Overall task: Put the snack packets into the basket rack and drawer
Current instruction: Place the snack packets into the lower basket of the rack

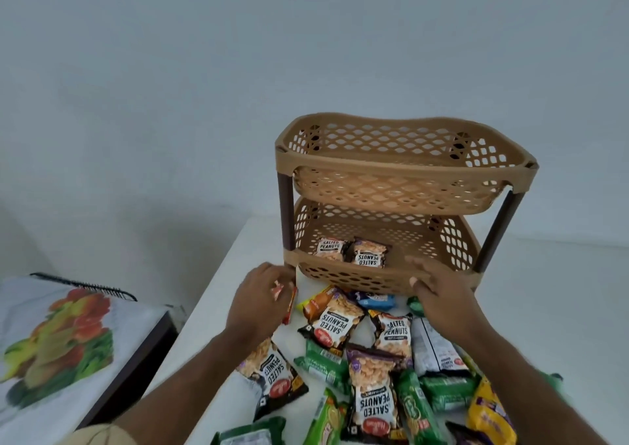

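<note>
A tan two-tier basket rack (391, 169) with dark brown posts stands on the white table (551, 291). Two salted peanuts packets (352, 252) lie in its lower basket; the upper basket looks empty. Many snack packets (371, 369) lie scattered on the table in front of the rack: salted peanuts, green packets, a blue one (376, 300) and a yellow one (486, 410). My left hand (262, 300) is closed around a small red packet (284, 296) near the rack's front left corner. My right hand (439, 291) hovers with spread fingers at the lower basket's front rim, holding nothing.
To the left, lower than the table, stands a second surface with a fruit-print cloth (61, 346) and a dark frame. A black spiral-bound item (85, 286) lies at its far edge. A pale wall rises behind the rack.
</note>
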Tool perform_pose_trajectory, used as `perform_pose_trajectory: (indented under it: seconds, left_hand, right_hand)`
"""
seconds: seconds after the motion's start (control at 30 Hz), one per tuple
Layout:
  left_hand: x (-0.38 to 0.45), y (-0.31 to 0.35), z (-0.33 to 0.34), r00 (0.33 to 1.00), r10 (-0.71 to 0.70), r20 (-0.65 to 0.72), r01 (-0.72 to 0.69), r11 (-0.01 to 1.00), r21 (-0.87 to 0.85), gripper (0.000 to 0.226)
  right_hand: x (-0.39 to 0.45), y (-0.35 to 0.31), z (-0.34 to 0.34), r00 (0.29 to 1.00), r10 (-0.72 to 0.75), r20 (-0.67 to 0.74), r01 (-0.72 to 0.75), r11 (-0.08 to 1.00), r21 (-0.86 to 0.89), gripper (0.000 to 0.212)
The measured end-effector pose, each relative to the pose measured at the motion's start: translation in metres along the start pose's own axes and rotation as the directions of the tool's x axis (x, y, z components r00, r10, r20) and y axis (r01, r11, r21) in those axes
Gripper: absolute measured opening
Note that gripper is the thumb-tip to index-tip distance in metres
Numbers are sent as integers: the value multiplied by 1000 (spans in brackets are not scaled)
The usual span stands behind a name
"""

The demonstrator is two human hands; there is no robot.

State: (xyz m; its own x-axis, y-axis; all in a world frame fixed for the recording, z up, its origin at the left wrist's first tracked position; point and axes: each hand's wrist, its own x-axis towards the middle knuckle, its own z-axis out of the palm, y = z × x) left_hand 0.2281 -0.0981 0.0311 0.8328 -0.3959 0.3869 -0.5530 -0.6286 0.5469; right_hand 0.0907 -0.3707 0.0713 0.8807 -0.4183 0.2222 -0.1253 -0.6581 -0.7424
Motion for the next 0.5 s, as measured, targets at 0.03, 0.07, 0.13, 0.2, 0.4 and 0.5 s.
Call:
perform_pose_trajectory:
  seconds: [0.03,0.07,0.13,0.2,0.4,0.5]
  left_hand:
    - [-12,-8,-4,999,-23,33,23,1000,10,16]
    - [-23,-15,-7,997,-41,71,40,999,21,15]
    - [-44,-25,-11,988,-58,140,52,998,47,11]
    - [-60,-28,-15,979,-62,192,54,997,48,7]
    - [-102,-35,-28,936,58,346,-26,995,-96,17]
    - [-121,-40,-33,899,103,425,-66,993,-102,11]
  right_hand:
    - [-7,2,0,1000,9,-14,-9,1000,-12,36]
    - [-12,4,2,1000,24,-19,-25,1000,-18,35]
    - [-21,6,7,999,53,-1,-53,998,-25,35]
    - [-28,4,13,998,51,21,-50,998,-33,35]
    - [-46,-6,35,986,-4,167,21,995,-100,36]
    - [-56,-12,48,947,-51,317,79,994,-76,39]
